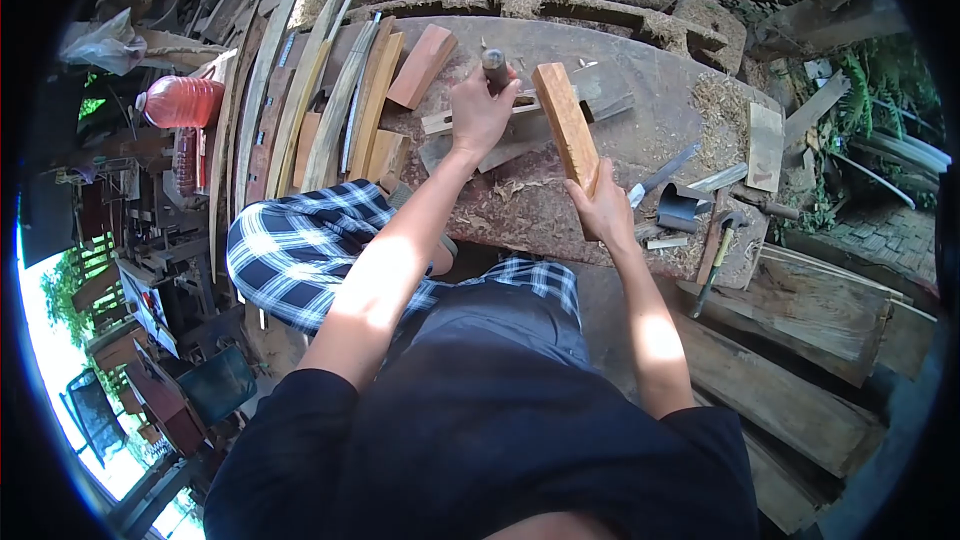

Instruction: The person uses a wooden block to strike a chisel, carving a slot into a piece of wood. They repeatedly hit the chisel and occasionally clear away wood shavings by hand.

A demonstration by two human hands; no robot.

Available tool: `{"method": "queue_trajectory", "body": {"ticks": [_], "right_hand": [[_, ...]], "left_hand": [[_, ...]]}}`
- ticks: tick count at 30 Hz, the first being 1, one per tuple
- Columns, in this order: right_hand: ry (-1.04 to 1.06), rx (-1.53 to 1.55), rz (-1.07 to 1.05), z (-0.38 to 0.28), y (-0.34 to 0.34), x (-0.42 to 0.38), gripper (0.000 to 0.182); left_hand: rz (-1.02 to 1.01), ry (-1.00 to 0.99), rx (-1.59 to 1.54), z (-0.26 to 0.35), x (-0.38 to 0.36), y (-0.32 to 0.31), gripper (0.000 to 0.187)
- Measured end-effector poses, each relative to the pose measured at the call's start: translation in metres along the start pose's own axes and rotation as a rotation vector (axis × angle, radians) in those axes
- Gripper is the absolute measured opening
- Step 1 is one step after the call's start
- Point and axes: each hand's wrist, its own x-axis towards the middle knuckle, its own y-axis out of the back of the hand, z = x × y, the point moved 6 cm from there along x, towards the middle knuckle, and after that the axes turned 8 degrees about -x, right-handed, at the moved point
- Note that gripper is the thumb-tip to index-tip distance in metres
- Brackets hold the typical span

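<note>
My left hand (481, 117) is closed around a short dark cylindrical piece (494, 62) with a rounded grey end. I cannot make out whether it is a tool's handle. My right hand (604, 206) grips the near end of a long rectangular wooden block (566, 118), which slants up and away over the bench. Below and between the hands lie flat wooden pieces (512, 155), one with a dark slot. Just right of my right hand is a saw-like blade (668, 172) with a pale handle.
The workbench (500, 215) carries wood shavings (722, 110). A reddish block (422, 65) and several long strips (335, 105) lie left. A dark curved piece (682, 206) and a hammer (722, 255) sit at the right edge. A bottle of red liquid (184, 102) stands far left.
</note>
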Motion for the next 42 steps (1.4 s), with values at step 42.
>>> {"method": "queue_trajectory", "body": {"ticks": [42], "right_hand": [[0.073, 0.239, 0.020, -0.027, 0.030, -0.002, 0.059]], "left_hand": [[-0.025, -0.014, -0.021, 0.024, 0.007, 0.020, 0.014]]}}
